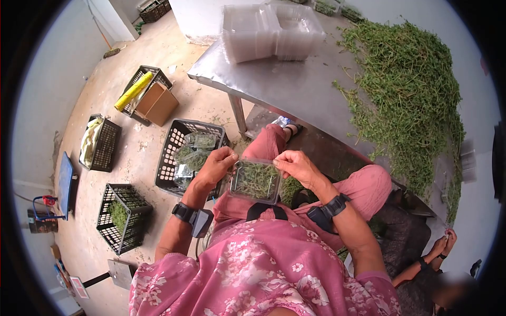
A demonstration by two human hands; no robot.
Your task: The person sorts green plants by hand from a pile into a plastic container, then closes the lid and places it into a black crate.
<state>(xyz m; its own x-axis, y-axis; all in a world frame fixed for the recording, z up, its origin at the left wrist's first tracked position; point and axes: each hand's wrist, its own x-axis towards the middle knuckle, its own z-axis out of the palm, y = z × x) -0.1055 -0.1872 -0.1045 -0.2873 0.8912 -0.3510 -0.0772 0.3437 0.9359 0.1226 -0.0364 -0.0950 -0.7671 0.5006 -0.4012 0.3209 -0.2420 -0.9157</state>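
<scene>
A clear plastic clamshell box (255,181) filled with green herb sprigs is held over my lap. At its upper left corner, my left hand (219,164) pinches the rim between thumb and fingers. The upper right corner is gripped the same way by my right hand (297,166). Just left of my left hand stands a black plastic crate (171,158) on the floor, with several filled clear boxes (192,158) inside.
On the metal table (300,89) lie a large heap of green herbs (406,100) and stacks of clear boxes (271,34). More crates (124,218) stand on the floor to the left, one beside a cardboard box (157,104). Another person's hands (445,245) are at lower right.
</scene>
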